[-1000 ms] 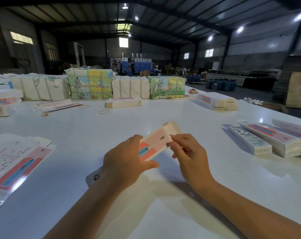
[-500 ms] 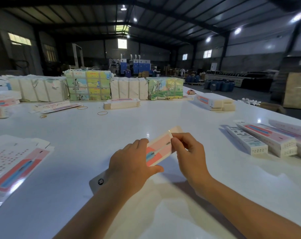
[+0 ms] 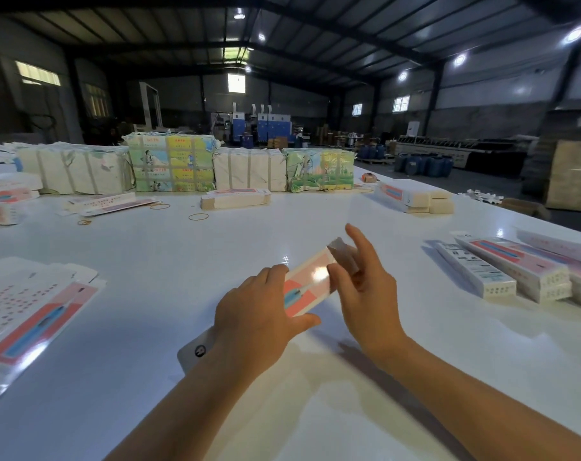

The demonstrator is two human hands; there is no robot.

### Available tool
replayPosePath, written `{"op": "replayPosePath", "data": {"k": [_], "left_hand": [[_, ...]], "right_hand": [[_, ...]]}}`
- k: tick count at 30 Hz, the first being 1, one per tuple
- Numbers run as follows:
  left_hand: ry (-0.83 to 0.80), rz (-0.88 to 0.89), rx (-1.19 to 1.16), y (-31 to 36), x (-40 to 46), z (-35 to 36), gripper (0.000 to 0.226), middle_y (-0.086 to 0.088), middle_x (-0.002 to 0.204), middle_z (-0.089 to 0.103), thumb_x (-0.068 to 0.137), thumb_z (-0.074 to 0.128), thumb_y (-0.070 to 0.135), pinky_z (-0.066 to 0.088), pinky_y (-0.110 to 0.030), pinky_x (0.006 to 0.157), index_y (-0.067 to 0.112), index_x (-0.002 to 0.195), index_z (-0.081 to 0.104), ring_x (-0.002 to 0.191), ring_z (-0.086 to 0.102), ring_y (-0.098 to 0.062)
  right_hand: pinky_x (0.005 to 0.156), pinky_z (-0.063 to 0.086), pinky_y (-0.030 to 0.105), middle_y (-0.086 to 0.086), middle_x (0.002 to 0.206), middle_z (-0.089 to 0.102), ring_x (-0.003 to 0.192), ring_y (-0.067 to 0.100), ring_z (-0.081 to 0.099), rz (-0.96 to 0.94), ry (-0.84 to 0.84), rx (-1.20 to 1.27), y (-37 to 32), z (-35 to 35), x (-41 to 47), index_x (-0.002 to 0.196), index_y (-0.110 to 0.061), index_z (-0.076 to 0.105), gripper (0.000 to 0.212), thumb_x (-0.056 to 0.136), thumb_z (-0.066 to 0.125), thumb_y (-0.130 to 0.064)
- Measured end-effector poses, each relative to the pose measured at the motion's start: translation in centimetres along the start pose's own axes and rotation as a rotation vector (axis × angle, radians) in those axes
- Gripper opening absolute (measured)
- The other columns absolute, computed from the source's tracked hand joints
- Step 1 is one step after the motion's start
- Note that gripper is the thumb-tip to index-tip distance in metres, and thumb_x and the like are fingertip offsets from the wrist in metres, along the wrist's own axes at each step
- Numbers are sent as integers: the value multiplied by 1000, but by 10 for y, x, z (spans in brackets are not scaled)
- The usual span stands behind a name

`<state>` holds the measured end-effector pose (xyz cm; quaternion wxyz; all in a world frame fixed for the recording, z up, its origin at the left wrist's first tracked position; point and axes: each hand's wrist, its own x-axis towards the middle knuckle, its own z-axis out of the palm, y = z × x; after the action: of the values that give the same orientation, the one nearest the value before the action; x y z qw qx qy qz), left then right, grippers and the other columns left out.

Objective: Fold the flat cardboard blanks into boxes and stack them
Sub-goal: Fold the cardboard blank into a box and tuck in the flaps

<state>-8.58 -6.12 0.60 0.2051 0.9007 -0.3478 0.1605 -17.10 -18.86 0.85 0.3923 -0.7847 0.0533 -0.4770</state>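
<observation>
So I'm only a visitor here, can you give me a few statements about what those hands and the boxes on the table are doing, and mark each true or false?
1. The left hand grips the pink box being folded. True.
2. The right hand is a tight fist held clear of the box. False: its fingers are spread and its thumb is at the box's far end, by the raised end flap.
3. Finished boxes lie on the table to the person's right. True.
4. The flat blanks lie to the person's right. False: they lie at the left.
5. Loose rubber bands lie on the table farther back. True.
</observation>
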Motion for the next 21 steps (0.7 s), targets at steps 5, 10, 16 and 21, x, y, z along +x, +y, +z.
{"op": "replayPosePath", "data": {"k": [5, 10, 16, 21], "left_hand": [[5, 2, 25, -3, 1, 1, 78, 14, 114, 51, 70, 50, 78, 34, -20, 68, 31, 129, 33, 86, 39, -5], [35, 39, 38, -11, 0, -2, 71, 14, 111, 52, 71, 51, 77, 36, -20, 69, 32, 123, 34, 93, 50, -8], [81, 94, -29, -16, 1, -1, 71, 15, 115, 55, 72, 53, 75, 37, -19, 71, 33, 127, 37, 98, 55, -9], [112, 126, -94, -20, -1, -1, 68, 14, 116, 58, 72, 61, 69, 41, -21, 73, 32, 127, 43, 99, 57, -11]], "right_hand": [[88, 36, 2, -12, 132, 51, 112, -3, 49, -63, -170, -222, -1, 8, -9, 140, -41, 25, 45, 100, 38, -25], [102, 47, 33, -12, 110, 70, 106, 6, 64, 332, 1, 375, -3, 5, 1, 99, -42, 67, 32, 96, 52, -14], [99, 48, 37, 0, 101, 74, 103, 21, 67, 431, -76, 421, 0, -3, 9, 87, -29, 78, 31, 88, 60, -4], [82, 56, 23, -3, 93, 75, 93, 17, 71, 384, -87, 442, -1, -8, 7, 78, -38, 78, 45, 91, 55, -1]]}}
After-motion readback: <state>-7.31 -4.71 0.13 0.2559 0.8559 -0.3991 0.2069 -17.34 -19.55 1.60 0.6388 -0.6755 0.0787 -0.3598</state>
